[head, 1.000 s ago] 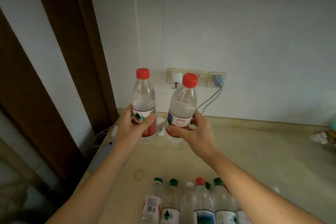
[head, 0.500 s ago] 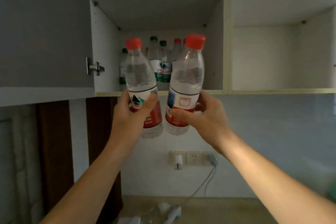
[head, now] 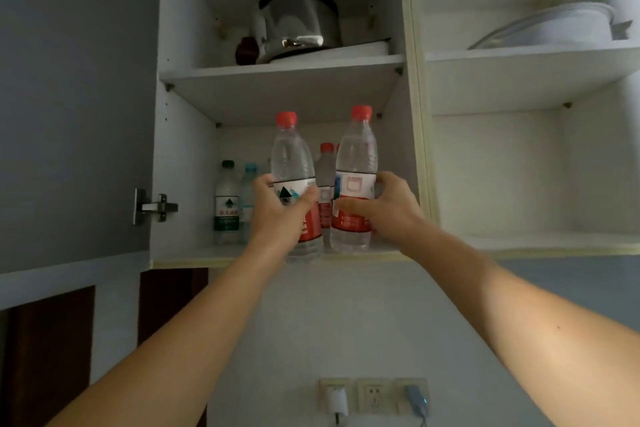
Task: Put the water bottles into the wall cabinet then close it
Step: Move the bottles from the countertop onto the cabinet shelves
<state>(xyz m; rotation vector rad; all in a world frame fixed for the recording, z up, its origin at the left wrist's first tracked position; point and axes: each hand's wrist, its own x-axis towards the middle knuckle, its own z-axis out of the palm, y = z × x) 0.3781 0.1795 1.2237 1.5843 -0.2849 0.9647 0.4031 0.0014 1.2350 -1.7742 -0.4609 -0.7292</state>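
While several bottles already stand at the back of the lower shelf point(head: 194, 253) of the wall cabinet point(head: 412, 114), among them a green-capped bottle point(head: 227, 201) on the left and a red-capped one point(head: 325, 184) further in, the job looks to me only partly done: two more are just arriving, and the grey cabinet door point(head: 76, 97) hangs wide open on its hinge point(head: 156, 207), so closing is yet to come. Both arms reach up and forward from below. The left hand point(head: 277, 215) wraps its fingers and thumb round the label of the left bottle point(head: 292, 163), whose base hangs at the shelf's front lip, not clearly set down. The right hand point(head: 384, 208) grips the right bottle point(head: 356, 163) the same way, its base seemingly on or just above the shelf edge. Both stand upright, close together. A steel pot point(head: 298, 24) sits on the upper shelf
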